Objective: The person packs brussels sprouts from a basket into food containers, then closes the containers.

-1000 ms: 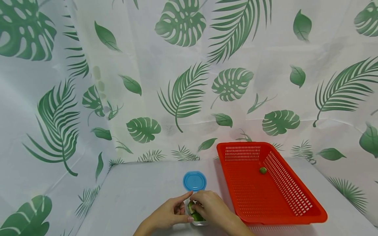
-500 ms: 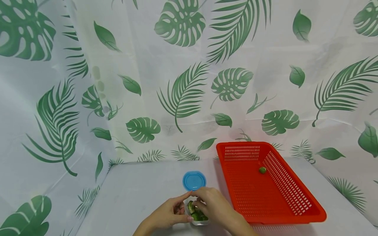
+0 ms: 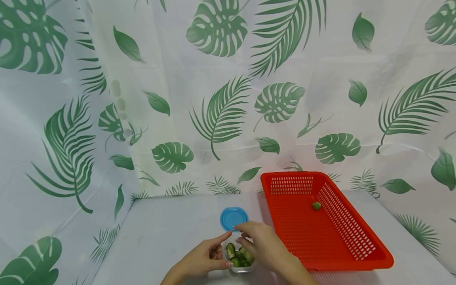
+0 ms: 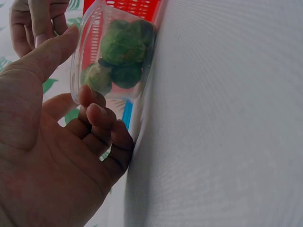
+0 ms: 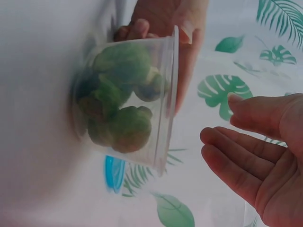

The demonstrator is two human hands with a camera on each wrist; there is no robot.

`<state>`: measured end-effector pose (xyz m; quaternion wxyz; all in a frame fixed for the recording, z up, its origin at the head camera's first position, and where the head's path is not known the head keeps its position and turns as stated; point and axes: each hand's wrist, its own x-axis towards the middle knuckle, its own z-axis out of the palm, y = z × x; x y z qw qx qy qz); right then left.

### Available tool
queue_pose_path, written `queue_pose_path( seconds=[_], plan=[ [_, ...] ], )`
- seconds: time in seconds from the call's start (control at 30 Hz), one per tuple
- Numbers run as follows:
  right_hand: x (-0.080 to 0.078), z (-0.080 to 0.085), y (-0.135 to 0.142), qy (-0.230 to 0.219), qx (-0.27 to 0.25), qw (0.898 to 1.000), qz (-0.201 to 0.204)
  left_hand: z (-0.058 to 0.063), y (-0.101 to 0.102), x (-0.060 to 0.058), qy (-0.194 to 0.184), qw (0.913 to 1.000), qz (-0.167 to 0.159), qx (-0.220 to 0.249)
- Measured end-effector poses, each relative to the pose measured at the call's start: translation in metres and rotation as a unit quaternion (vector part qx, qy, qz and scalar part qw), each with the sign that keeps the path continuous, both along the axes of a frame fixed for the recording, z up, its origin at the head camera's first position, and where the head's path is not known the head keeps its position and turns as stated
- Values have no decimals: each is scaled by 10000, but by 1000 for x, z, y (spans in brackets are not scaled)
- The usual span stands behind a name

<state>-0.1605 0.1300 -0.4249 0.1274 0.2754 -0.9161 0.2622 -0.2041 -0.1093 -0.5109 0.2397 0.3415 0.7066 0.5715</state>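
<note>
A clear plastic tub (image 3: 244, 270) stands on the table with several Brussels sprouts (image 3: 236, 262) inside. My left hand (image 3: 204, 255) holds the tub from its left side, thumb and forefinger spread around the rim. In the left wrist view, the thumb of the left hand (image 4: 52, 127) lies at the tub's rim and the other fingers curl close to its wall. Over the tub's right edge hovers my right hand (image 3: 265, 243), its fingers loosely bent. Nothing sits between the fingers of the right hand (image 5: 265, 151) in the right wrist view, and they are apart from the tub.
Just behind the tub lies a round blue lid (image 3: 234, 218). To the right stands a red perforated plastic basket (image 3: 310, 229), with a single Brussels sprout (image 3: 316, 206) near its far right side. A leaf-patterned white sheet (image 3: 228, 118) hangs behind and beside the table.
My right hand has risen out of the tub and shifted right and away, with its fingers parting; more of the sprouts now show. The left hand stays where it was.
</note>
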Motion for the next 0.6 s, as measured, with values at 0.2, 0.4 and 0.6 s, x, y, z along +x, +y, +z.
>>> queue_pose_path(
  seconds=[0.2, 0.4, 0.6],
  plan=[
    [-1, 5, 3, -178, -12, 9998, -117, -1, 0, 0, 54, 10000, 22, -49],
    [-1, 10, 11, -176, -244, 9990, -321, 0, 2, 0, 68, 10000, 43, -49],
    [-1, 16, 18, -415, -456, 9966, -555, 2, 2, 1, 20, 9999, 99, -44]
  ],
)
